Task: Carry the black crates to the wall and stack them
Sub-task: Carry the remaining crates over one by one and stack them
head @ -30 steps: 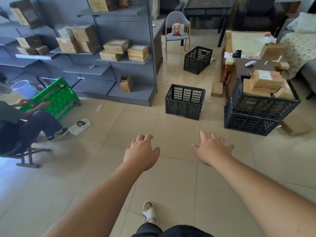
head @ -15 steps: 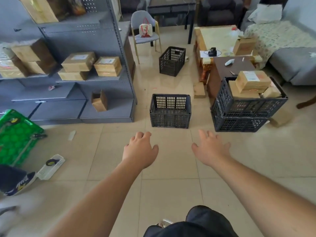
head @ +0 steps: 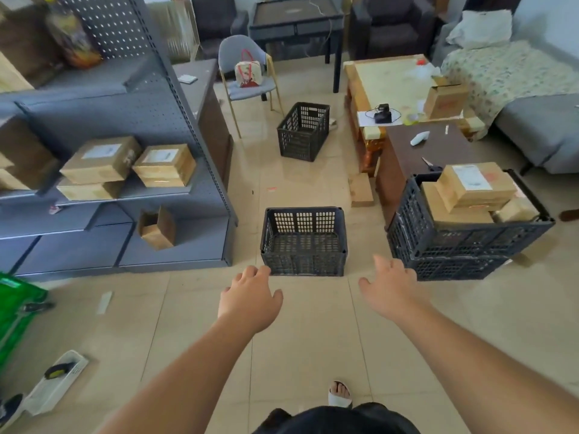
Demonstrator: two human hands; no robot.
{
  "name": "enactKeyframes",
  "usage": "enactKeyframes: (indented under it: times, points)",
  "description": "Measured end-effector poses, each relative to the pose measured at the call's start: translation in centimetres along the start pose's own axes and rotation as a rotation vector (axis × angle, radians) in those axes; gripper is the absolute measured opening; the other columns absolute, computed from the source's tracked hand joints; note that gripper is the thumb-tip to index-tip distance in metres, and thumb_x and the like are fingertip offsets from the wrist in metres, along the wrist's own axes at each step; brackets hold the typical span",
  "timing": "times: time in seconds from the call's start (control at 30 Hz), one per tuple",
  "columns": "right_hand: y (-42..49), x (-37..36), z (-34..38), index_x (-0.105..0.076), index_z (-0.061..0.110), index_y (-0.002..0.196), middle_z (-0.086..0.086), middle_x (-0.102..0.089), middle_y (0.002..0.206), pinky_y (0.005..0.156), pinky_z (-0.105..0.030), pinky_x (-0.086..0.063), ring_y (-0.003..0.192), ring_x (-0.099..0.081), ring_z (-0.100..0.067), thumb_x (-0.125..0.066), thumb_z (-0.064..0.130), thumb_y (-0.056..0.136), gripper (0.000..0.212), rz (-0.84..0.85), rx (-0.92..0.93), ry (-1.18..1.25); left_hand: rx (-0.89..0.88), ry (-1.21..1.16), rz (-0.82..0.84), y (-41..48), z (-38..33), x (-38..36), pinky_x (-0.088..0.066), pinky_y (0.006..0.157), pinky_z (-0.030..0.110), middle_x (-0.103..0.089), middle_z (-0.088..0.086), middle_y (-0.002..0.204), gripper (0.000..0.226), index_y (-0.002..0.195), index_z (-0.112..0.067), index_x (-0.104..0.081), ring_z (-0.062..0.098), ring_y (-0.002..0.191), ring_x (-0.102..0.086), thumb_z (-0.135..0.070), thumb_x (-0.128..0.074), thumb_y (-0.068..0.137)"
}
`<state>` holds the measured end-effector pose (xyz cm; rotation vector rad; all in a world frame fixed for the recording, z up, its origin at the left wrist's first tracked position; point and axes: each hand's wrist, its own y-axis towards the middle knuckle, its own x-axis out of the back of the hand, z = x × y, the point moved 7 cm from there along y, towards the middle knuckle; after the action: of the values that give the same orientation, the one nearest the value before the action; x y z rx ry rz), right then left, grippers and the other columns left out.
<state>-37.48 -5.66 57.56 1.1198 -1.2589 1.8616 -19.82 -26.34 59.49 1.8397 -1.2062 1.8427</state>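
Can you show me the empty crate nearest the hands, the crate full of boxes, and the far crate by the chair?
Nearest empty crate (head: pixel 304 263): head view, its front wall.
Crate full of boxes (head: pixel 488 241): head view, its front wall.
Far crate (head: pixel 299 137): head view, its side wall.

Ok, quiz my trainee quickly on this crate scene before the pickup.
1. True or false: the nearest crate holds cardboard boxes.
2. What does the left hand hold? A) nothing B) a crate C) a box
3. Fill in: the far crate stands on the floor near the grey ____.
Key: 1 false, it is empty. 2 A. 3 chair.
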Motion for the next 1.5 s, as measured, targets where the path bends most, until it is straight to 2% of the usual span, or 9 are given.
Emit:
enactKeyframes:
  times: [0.1, 0.33, 0.7, 0.83, 1.0, 1.23, 1.5]
  points:
    - [5.3, 2.0, 1.9, -0.033, 0.028, 0.145, -0.009, -0.044, 0.142, 0.104, -0.06, -0.036, 0.13, -0.043, -0.035, -0.04, 0.056, 0.096, 0.056, 0.01, 0.014, -0.031, 0.038, -0.035, 0.005, 4.8, -0.4, 1.5, -0.043, 0.103, 0.047, -0.046, 0.003, 0.147, 0.055, 0.148, -0.025, -0.04, 0.027, 0.133, -0.046, -0.049, -0.043, 0.099]
    - [15.4, 4.0, 7.4, -0.028, 0.031, 0.151, -0.006, -0.043, 0.148, 0.102, -0.059, -0.034, 0.134, -0.042, -0.033, -0.039, 0.058, 0.097, 0.061, 0.058, 0.01, -0.073, 0.076, -0.11, 0.05, 15.9, 0.1, 3.9, -0.041, 0.106, 0.047, -0.041, 0.002, 0.153, 0.058, 0.152, -0.027, -0.037, 0.027, 0.136, -0.044, -0.049, -0.045, 0.099]
    - [30.8, 6.2, 14.3, -0.034, 0.028, 0.148, -0.009, -0.042, 0.149, 0.108, -0.056, -0.034, 0.136, -0.04, -0.035, -0.04, 0.057, 0.097, 0.059, 0.114, -0.154, -0.006, 0.033, -0.046, 0.193, 36.0, 3.3, 7.0, -0.045, 0.101, 0.048, -0.044, 0.006, 0.147, 0.049, 0.145, -0.021, -0.043, 0.03, 0.132, -0.045, -0.044, -0.043, 0.101]
    - [35.0, 6.7, 14.7, -0.031, 0.027, 0.151, -0.009, -0.04, 0.152, 0.11, -0.058, -0.032, 0.138, -0.04, -0.036, -0.042, 0.057, 0.098, 0.062, 0.143, -0.201, 0.019, 0.024, 0.002, 0.227, 42.1, 2.3, 7.9, -0.045, 0.1, 0.051, -0.046, 0.006, 0.145, 0.049, 0.143, -0.021, -0.044, 0.03, 0.13, -0.046, -0.044, -0.043, 0.1]
    - [41.8, 7.2, 13.8, -0.032, 0.025, 0.151, -0.01, -0.041, 0.151, 0.11, -0.054, -0.033, 0.137, -0.04, -0.035, -0.042, 0.053, 0.099, 0.06, 0.198, -0.255, 0.014, 0.011, -0.037, 0.305, 48.5, 0.1, 6.6, -0.043, 0.104, 0.047, -0.043, 0.007, 0.149, 0.055, 0.151, -0.023, -0.038, 0.03, 0.134, -0.043, -0.044, -0.043, 0.1]
    - [51.8, 6.7, 13.8, -0.03, 0.021, 0.153, -0.013, -0.039, 0.153, 0.106, -0.047, -0.037, 0.137, -0.039, -0.037, -0.042, 0.048, 0.101, 0.06, 0.291, -0.216, 0.012, 0.092, -0.13, 0.338, 55.3, -1.2, 5.3, -0.042, 0.107, 0.044, -0.043, 0.006, 0.152, 0.055, 0.153, -0.022, -0.039, 0.029, 0.135, -0.044, -0.04, -0.047, 0.101]
    - [59.4, 3.4, 15.6, -0.033, 0.018, 0.15, -0.016, -0.043, 0.147, 0.1, -0.046, -0.042, 0.131, -0.044, -0.039, -0.043, 0.045, 0.101, 0.057, 0.363, -0.231, 0.031, 0.139, -0.128, 0.398, 62.1, -1.0, 2.3, -0.043, 0.1, 0.04, -0.046, 0.008, 0.146, 0.05, 0.148, -0.019, -0.043, 0.029, 0.13, -0.048, -0.036, -0.048, 0.102]
